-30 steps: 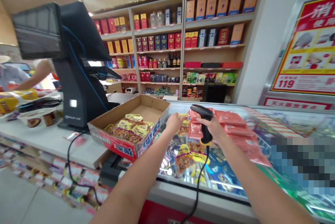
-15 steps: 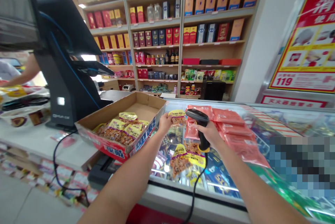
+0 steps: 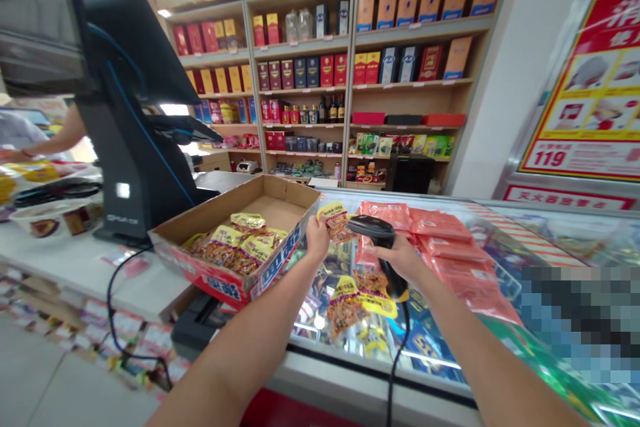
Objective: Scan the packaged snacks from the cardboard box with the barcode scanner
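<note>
My left hand [image 3: 317,238] pinches the edge of a small yellow-topped snack packet [image 3: 336,222] above the glass counter [image 3: 313,337]. My right hand [image 3: 400,255] is wrapped round the handle of a black barcode scanner [image 3: 376,232], its head pointing left at the packet and close to it. From the handle a black cable runs down over the counter's front edge. Below my hands, two similar snack packets [image 3: 347,307] lie on the glass. More such packets [image 3: 240,240] sit in an open cardboard box [image 3: 200,275] to the left.
Red-pink packages [image 3: 457,260] are stacked to the right, with green packages [image 3: 540,347] nearer me. A black point-of-sale terminal [image 3: 145,167] stands left of the box. Shelves of boxed goods [image 3: 300,74] line the back wall. Another person's arm [image 3: 60,137] shows at far left.
The packet in my left hand is tilted more and faces me further. The scanner head has swung slightly left and down, nearer to the packet. The view has shifted slightly.
</note>
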A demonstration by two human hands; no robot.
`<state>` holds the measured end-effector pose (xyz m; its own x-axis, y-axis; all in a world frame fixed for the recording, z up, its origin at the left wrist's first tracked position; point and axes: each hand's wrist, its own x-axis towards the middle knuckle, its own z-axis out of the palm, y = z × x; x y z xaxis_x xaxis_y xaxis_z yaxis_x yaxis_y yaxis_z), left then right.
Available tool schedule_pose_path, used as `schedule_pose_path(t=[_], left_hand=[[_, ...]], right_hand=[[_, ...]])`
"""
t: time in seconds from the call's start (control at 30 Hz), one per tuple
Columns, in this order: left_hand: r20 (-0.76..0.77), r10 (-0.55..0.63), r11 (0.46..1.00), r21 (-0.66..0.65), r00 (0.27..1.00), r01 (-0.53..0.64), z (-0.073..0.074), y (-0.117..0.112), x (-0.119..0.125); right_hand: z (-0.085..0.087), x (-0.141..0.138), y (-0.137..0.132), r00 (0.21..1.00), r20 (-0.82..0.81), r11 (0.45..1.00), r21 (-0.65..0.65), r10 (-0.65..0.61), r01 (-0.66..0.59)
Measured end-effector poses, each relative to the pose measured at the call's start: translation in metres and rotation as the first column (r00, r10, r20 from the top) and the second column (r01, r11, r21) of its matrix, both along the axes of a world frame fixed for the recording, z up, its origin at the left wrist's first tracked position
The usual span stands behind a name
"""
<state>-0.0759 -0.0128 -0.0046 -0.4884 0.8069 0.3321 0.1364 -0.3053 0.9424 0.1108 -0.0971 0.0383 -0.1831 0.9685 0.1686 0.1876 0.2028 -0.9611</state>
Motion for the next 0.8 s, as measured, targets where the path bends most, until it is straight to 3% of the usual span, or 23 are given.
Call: schedule_pose_path(t=[0.1,0.2,0.37,0.8], left_hand=[[-0.207,0.135,0.989,-0.034,0.969,-0.145,0.008,-0.007,-0.004],[-0.277,0.177,0.98,-0.042,0.944,-0.196,0.018,-0.016,-0.006],[-0.3,0.199,0.974,-0.043,0.933,-0.221,0.025,-0.023,-0.005],[-0.317,0.193,0.975,-0.043,0.928,-0.218,0.025,-0.023,-0.005]], right_hand=[[0.0,0.004,0.003,0.995,0.05,0.997,-0.001,-0.081,0.081],[0.0,0.007,0.006,0.993,0.074,0.996,-0.012,-0.091,0.092],[-0.004,0.007,0.009,0.997,0.066,1.0,0.008,-0.029,0.029],[0.0,0.004,0.004,0.999,0.04,0.999,-0.034,-0.037,0.038]])
